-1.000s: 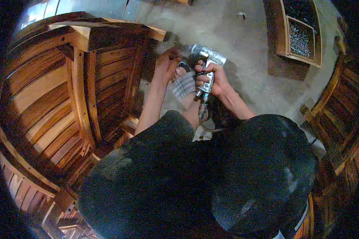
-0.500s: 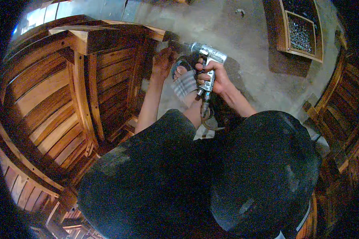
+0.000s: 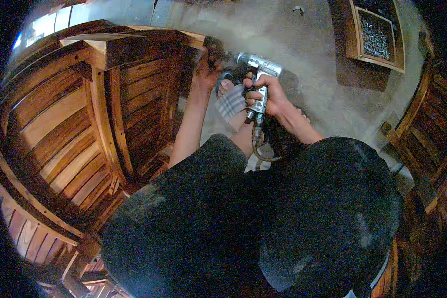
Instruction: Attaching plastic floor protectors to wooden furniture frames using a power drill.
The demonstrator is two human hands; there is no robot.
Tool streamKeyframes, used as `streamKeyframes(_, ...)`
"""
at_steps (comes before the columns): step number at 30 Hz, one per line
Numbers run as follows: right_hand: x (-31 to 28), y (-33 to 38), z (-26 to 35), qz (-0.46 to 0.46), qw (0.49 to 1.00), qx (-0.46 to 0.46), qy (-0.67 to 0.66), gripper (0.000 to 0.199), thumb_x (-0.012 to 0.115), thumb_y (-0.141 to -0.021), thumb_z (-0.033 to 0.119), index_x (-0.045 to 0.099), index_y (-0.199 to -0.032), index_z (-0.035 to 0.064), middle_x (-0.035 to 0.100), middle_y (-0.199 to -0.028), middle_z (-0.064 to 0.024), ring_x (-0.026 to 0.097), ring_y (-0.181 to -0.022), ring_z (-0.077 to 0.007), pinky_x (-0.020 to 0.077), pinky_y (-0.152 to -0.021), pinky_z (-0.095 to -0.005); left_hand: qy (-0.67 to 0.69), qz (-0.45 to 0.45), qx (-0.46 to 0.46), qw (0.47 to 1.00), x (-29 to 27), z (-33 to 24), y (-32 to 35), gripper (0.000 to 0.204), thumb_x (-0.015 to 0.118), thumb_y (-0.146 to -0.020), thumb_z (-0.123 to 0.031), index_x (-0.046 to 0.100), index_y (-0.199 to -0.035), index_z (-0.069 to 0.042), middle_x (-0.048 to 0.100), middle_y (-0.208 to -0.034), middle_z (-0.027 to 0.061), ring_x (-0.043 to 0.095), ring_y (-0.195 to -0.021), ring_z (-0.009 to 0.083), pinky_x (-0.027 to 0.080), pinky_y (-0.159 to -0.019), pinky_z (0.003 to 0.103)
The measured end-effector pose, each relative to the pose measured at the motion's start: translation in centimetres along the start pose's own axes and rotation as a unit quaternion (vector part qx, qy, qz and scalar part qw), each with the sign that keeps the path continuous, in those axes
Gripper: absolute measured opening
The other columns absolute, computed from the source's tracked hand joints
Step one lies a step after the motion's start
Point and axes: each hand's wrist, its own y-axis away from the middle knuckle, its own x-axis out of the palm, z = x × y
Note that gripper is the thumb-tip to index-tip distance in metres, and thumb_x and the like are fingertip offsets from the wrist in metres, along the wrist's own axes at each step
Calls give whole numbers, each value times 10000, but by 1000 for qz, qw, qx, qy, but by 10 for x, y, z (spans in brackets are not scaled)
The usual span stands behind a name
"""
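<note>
My right hand (image 3: 272, 97) is wrapped round the handle of a silver air drill (image 3: 264, 64), index finger at the trigger. The drill's nose points left, toward the end of a wooden rail. An air hose (image 3: 261, 153) curves away below the handle. My left hand (image 3: 206, 73) is by the corner of a slatted wooden panel frame (image 3: 100, 104), in front of the drill's nose. Its fingers are curled in shadow, and what they hold, if anything, is hidden. The tip of the drill is too dark to make out.
At the upper right, a wooden box (image 3: 382, 64) with many small metal screws rests on the concrete floor (image 3: 313, 54). More slatted wooden pieces (image 3: 434, 104) stand at the right edge. My sandalled foot (image 3: 229, 102) is right below the drill.
My left hand has shifted slightly up, its fingers higher by the rail's end. The drill stays in my right hand, almost in the same place. The whole view has moved a little.
</note>
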Motion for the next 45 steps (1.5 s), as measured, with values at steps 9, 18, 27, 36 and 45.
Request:
streamKeyframes(9,-9,-6,0,2,1000,-6,14,256,478,-727,55,520,-976,94,549,-807,-33,371,-439,-101,429,-493,-324,-126,-9,131,983,30,12,12,328,594,-860,-422,577,-984,-119,417,-648,-26,368,-541,102,319,-475,251)
streamKeyframes(18,-1,-6,-4,-29,999,-17,10,249,486,-721,47,517,-964,95,558,-807,-38,364,-426,-98,424,-497,-323,-114,-99,115,982,33,21,8,336,516,-915,-414,586,-966,-90,491,-727,-9,423,-626,117,347,-539,256)
streamKeyframes(27,-6,-11,-6,4,1000,-1,4,242,489,-727,53,508,-965,96,552,-830,-35,370,-420,-96,435,-525,-339,-251,-55,195,947,15,28,3,271,567,-888,-392,564,-937,-125,553,-724,-6,502,-615,129,422,-533,272)
streamKeyframes(36,-5,-17,-1,-14,1000,2,21,251,476,-727,59,508,-973,93,538,-821,-26,382,-424,-95,431,-544,-347,-163,-128,252,945,37,35,3,301,501,-931,-392,589,-857,-115,520,-671,-28,441,-563,81,341,-470,239)
streamKeyframes(45,7,-27,31,-31,999,-1,41,257,472,-728,55,516,-978,95,527,-807,-17,391,-433,-96,435,-534,-349,-136,32,225,964,12,33,-9,256,551,-911,-304,571,-1030,-77,588,-905,35,559,-796,146,480,-715,297)
